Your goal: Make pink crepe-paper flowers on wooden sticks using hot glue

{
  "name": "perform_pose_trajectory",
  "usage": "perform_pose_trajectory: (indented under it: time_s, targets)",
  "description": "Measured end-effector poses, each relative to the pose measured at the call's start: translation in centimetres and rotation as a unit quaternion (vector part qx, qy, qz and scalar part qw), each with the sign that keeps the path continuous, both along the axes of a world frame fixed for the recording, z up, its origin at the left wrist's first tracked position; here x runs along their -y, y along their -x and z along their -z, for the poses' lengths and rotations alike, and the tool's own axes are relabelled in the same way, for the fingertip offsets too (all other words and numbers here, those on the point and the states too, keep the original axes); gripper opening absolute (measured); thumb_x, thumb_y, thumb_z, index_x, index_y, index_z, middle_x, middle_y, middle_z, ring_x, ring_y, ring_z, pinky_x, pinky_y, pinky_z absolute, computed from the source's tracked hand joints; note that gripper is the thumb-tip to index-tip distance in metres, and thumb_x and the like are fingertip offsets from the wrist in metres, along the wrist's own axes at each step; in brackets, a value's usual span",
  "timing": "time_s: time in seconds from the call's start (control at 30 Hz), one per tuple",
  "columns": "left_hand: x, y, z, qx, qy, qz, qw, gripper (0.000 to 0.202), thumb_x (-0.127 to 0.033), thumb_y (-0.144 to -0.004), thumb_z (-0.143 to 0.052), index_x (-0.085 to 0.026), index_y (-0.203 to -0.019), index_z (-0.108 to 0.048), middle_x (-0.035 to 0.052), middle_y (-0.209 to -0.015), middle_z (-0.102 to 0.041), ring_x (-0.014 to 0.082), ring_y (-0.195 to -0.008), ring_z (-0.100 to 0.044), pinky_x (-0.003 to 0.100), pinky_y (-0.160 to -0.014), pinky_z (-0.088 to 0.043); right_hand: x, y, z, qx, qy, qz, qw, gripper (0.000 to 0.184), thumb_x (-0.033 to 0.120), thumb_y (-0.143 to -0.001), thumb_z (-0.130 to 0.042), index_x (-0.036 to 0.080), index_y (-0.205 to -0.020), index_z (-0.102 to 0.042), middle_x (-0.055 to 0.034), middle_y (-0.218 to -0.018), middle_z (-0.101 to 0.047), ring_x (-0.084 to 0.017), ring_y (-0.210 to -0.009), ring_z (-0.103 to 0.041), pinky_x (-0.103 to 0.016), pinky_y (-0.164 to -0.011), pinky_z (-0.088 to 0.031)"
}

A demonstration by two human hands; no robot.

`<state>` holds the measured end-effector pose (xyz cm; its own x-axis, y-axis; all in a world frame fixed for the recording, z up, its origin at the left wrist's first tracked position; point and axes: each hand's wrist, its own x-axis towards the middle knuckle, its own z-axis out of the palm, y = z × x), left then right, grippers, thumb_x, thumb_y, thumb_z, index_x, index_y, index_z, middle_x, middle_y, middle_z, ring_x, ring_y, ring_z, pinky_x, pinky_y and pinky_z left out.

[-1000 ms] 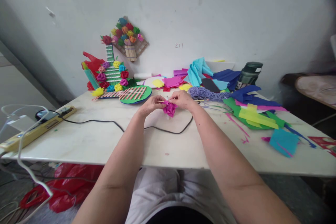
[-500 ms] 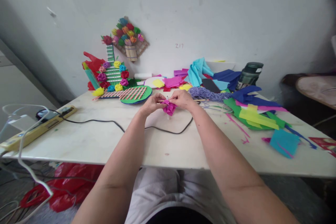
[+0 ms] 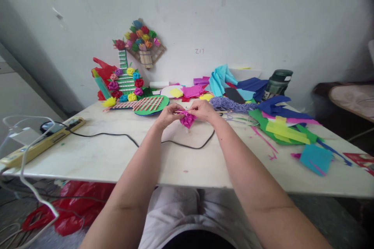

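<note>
Between my two hands, above the middle of the table, is a magenta paper flower [image 3: 187,120] with ruffled petals. A thin wooden stick [image 3: 221,112] runs crosswise along the flower's upper edge and shows past my right hand. My left hand [image 3: 171,114] pinches the flower at its left side, near the stick's left end. My right hand [image 3: 202,109] is closed over the stick and the flower's right edge. The fingertips hide part of both things, so exactly which finger presses where is unclear.
A black cable [image 3: 189,147] curves across the table below my hands. To the left lie a power strip [image 3: 43,142] and a flower-decorated guitar shape [image 3: 149,104]. Purple yarn [image 3: 232,104], coloured paper [image 3: 288,130] and a dark bottle [image 3: 277,84] are on the right.
The magenta flower has shifted slightly left and turned a little, its petals sitting differently. Both hands stay in nearly the same place, still gripping.
</note>
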<state>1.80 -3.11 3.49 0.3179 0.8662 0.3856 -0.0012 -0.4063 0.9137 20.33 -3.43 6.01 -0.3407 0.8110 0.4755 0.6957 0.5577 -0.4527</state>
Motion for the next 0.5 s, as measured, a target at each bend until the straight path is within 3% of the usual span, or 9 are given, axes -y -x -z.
perform_pose_trajectory:
  time_s: [0.23,0.5]
  targets:
    - [-0.13,0.09,0.07,-0.001,-0.016,-0.013,1.0,0.03,-0.027,-0.053,-0.079,-0.012,-0.075,-0.064,0.0027,-0.07,-0.064,0.0124,-0.061,-0.059,0.027,-0.06,-0.049,-0.34,-0.04,0.22,-0.002,-0.017,-0.027,0.999,0.016,0.026,-0.073,-0.063,0.017,-0.073,-0.076,-0.0034,-0.073,-0.069,-0.012,-0.068,-0.058,-0.021,-0.062,-0.04]
    - [0.02,0.13,-0.07,0.029,0.017,-0.023,0.999,0.033,-0.028,-0.051,-0.08,-0.011,-0.073,-0.062,0.0021,-0.063,-0.063,0.0122,-0.052,-0.058,0.027,-0.055,-0.05,0.1,0.06,-0.23,0.02,-0.021,-0.028,0.999,0.022,0.021,-0.078,-0.056,0.017,-0.084,-0.076,-0.004,-0.082,-0.07,-0.013,-0.076,-0.059,-0.022,-0.069,-0.042]
